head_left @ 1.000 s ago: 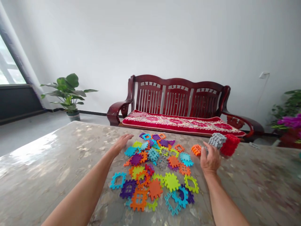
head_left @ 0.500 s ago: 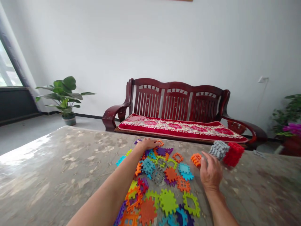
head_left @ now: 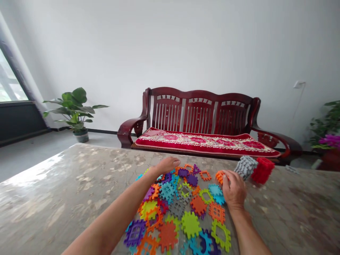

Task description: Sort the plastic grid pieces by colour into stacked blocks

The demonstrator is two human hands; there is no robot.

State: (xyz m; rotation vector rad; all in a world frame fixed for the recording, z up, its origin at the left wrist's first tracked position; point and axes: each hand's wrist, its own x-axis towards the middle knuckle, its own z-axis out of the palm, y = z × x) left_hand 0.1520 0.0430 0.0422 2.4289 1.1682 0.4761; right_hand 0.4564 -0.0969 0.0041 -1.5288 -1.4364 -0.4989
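A heap of flat, notched plastic puzzle tiles (head_left: pixel 183 203) in orange, green, blue, purple and grey lies on the marbled table (head_left: pixel 66 198). My left hand (head_left: pixel 166 165) reaches over the far edge of the heap, fingers curled down onto the tiles there. My right hand (head_left: pixel 233 189) rests at the heap's right side, fingers bent over an orange tile (head_left: pixel 220 175); I cannot tell whether it grips it. Just beyond it stand a grey cube (head_left: pixel 245 166) and a red cube (head_left: pixel 262 170) built of the same tiles, side by side.
Behind the table stands a dark red wooden bench (head_left: pixel 202 117) with a red flowered cushion. A potted plant (head_left: pixel 75 109) is on the floor at the left, more plants with purple flowers (head_left: pixel 328 140) at the right. A window is at far left.
My left hand has swung from the heap's left side to its far edge. The right hand has shifted slightly left onto the orange tile. The tiles have been drawn closer together.
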